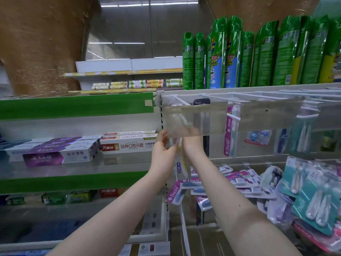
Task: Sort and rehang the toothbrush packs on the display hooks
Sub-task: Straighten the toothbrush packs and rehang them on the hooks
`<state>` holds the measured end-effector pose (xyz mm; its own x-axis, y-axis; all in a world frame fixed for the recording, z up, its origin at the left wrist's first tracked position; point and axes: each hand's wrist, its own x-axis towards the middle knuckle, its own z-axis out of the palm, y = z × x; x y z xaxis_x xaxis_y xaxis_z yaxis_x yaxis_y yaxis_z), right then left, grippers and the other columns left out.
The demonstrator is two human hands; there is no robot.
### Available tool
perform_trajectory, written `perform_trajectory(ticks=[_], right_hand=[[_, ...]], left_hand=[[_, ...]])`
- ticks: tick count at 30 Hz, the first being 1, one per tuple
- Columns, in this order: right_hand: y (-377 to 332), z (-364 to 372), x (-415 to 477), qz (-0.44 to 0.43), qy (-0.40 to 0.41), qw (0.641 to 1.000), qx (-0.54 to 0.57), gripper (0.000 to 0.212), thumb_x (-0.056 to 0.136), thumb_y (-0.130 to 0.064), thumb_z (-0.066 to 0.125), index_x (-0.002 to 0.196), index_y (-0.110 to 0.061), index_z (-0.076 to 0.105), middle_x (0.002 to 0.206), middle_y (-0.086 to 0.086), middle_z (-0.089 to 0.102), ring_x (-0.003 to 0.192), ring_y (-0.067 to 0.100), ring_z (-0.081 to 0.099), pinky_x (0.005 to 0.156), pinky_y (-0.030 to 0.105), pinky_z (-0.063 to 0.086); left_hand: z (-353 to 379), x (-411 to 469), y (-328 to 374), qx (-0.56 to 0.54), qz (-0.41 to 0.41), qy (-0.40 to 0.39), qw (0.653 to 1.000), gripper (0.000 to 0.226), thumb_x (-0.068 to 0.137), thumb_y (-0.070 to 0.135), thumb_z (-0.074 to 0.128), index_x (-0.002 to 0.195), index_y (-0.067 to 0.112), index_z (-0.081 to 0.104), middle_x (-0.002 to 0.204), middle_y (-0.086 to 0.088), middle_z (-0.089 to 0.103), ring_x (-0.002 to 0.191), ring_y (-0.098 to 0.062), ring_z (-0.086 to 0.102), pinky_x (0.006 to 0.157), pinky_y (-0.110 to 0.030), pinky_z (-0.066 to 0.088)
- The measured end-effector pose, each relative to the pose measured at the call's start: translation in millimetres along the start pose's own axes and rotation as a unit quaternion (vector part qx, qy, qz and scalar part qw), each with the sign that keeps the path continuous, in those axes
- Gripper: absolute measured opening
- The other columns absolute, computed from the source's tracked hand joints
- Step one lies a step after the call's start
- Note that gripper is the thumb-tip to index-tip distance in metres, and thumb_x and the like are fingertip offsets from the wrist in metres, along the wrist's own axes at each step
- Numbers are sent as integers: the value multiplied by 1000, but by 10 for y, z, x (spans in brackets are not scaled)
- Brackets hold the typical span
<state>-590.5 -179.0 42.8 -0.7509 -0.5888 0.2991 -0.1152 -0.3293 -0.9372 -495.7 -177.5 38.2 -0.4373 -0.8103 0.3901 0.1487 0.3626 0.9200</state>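
Both my hands are raised to the leftmost white display hook (181, 101). My left hand (163, 146) pinches the left edge of a clear toothbrush pack (178, 163) with a yellow and blue brush inside. My right hand (192, 143) grips the same pack higher up; its fingers are partly hidden behind a cloudy plastic price strip (195, 119). The pack's top is behind that strip, so its seat on the hook is not visible. A purple "Doctor" pack (228, 137) hangs on the neighbouring hook. Several loose packs (239, 183) lie piled below.
Toothpaste boxes (127, 144) fill the shelf to the left. Green spray cans (230, 54) stand on the top shelf above the hooks. More packs hang at the right (302, 137), and teal packs (311, 198) jut out at the lower right. A white wire divider (184, 224) runs below.
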Motion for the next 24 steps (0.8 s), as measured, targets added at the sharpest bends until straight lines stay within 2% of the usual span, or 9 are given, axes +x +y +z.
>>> perform_trajectory(ticks=[2, 3, 6, 11, 14, 16, 19, 24], right_hand=[[6, 12, 51, 9, -4, 1000, -12, 48, 72, -51, 60, 105, -17, 65, 98, 7, 67, 90, 25, 62, 85, 46, 51], [17, 13, 67, 7, -10, 1000, -19, 54, 71, -56, 59, 108, -17, 63, 102, 6, 67, 92, 25, 62, 88, 46, 50], [99, -11, 143, -11, -17, 999, -26, 75, 56, -66, 55, 112, -17, 62, 104, 6, 67, 96, 25, 63, 90, 49, 51], [130, -37, 169, -32, -22, 999, -33, 65, 66, -69, 55, 109, -23, 65, 106, -1, 68, 100, 20, 63, 91, 49, 51], [114, -81, 127, -24, -23, 999, -27, 44, 82, -52, 58, 113, -22, 64, 108, -2, 67, 102, 20, 61, 95, 47, 49], [99, -129, 114, -22, -13, 999, -34, 37, 91, -39, 56, 119, -16, 59, 110, -4, 64, 103, 18, 58, 96, 40, 47], [99, -200, 105, -31, 7, 998, -47, 32, 95, -33, 53, 119, -12, 56, 108, 0, 62, 97, 16, 55, 85, 27, 41], [102, -282, -11, -31, 23, 997, -67, 14, 95, -28, 51, 102, -16, 52, 99, 2, 58, 92, 19, 54, 79, 29, 39]], left_hand=[[21, 62, -17, 2, -12, 4, 1000, 44, 94, 6, 52, 136, 11, 42, 126, 0, 51, 123, -16, 46, 92, -22, 36], [33, 88, -21, 1, -19, 8, 1000, 42, 94, 7, 52, 134, 12, 43, 122, 1, 51, 119, -15, 47, 91, -23, 36], [68, 151, -45, -11, -30, 19, 999, 38, 92, 7, 53, 130, 12, 46, 113, 3, 52, 110, -14, 49, 88, -25, 36], [97, 164, -66, -14, -32, 5, 999, 40, 91, 5, 54, 130, 13, 46, 118, 1, 52, 111, -13, 49, 90, -25, 37], [97, 154, -72, -11, -28, 0, 1000, 40, 92, 4, 52, 131, 12, 46, 117, 3, 51, 108, -10, 47, 90, -24, 36], [85, 148, -76, -12, -28, -4, 1000, 39, 93, 4, 51, 131, 11, 46, 122, 1, 51, 111, -10, 47, 90, -24, 35], [56, 127, -71, -11, -37, -13, 999, 44, 94, 5, 50, 137, 9, 41, 132, -2, 50, 121, -15, 47, 93, -25, 36], [-28, 65, -49, -18, -38, -24, 999, 46, 93, 1, 49, 138, 10, 42, 136, -6, 50, 125, -19, 47, 99, -28, 40]])
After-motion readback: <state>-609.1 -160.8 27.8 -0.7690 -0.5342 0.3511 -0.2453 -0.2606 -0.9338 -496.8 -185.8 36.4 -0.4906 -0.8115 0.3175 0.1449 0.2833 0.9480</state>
